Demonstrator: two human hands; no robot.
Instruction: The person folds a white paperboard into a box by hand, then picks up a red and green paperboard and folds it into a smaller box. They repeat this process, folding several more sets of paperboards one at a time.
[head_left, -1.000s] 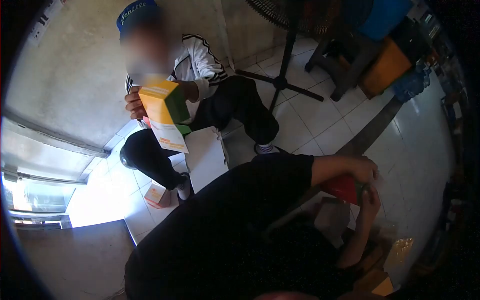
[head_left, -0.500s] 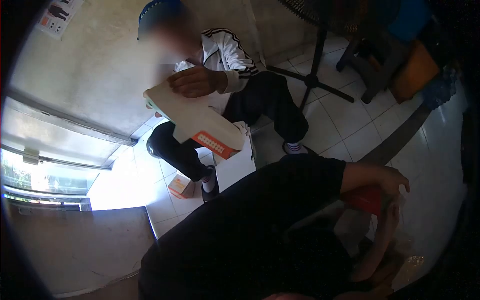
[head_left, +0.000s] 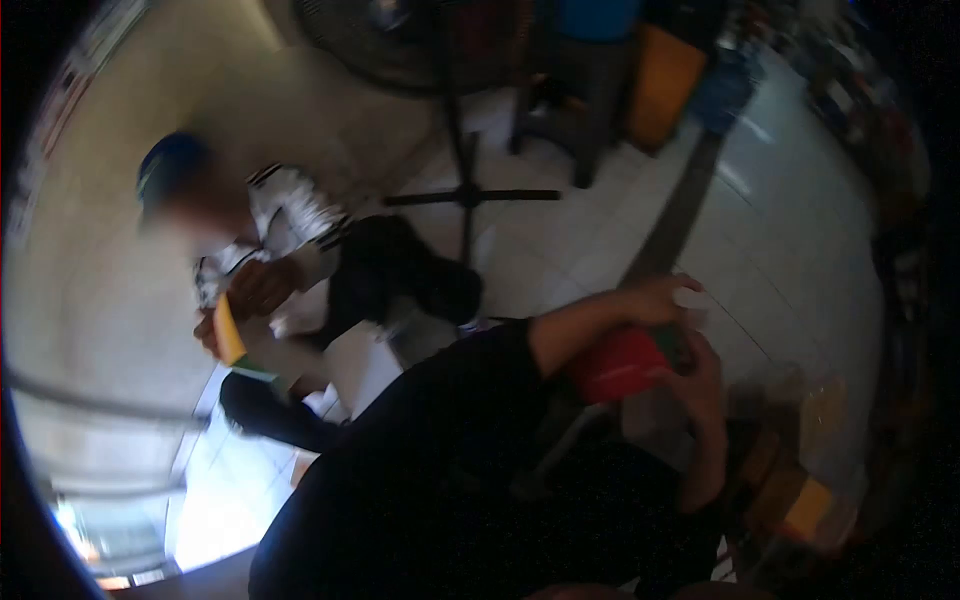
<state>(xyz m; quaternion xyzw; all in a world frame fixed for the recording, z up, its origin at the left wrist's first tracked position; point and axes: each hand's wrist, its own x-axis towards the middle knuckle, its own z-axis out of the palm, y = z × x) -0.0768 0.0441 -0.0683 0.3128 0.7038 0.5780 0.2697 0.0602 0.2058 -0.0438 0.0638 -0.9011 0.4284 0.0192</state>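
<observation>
A red box-like object (head_left: 615, 367) with a dark green end is between my hands at right centre, blurred by motion. My left hand (head_left: 660, 302) rests over its upper edge, fingers bent around the far end. From below, my right hand (head_left: 697, 375) grips the green end, with fingertips against the red side. What the object is exactly cannot be made out. Some pale, see-through material (head_left: 655, 420) shows just under it. My black sleeve (head_left: 430, 440) covers much of the lower middle.
Another person (head_left: 290, 225) sits at left, handling a yellow and green carton (head_left: 231, 335) beside a white box (head_left: 362, 368). Behind stand a fan (head_left: 466, 195), a dark stool (head_left: 580, 90) and an orange object (head_left: 660, 88). Yellowish items (head_left: 808, 508) and clear plastic lie at lower right.
My view has swung right, so the scene shifts left. My hands stay on the red object, which now shows more of its side. The other person has turned the carton.
</observation>
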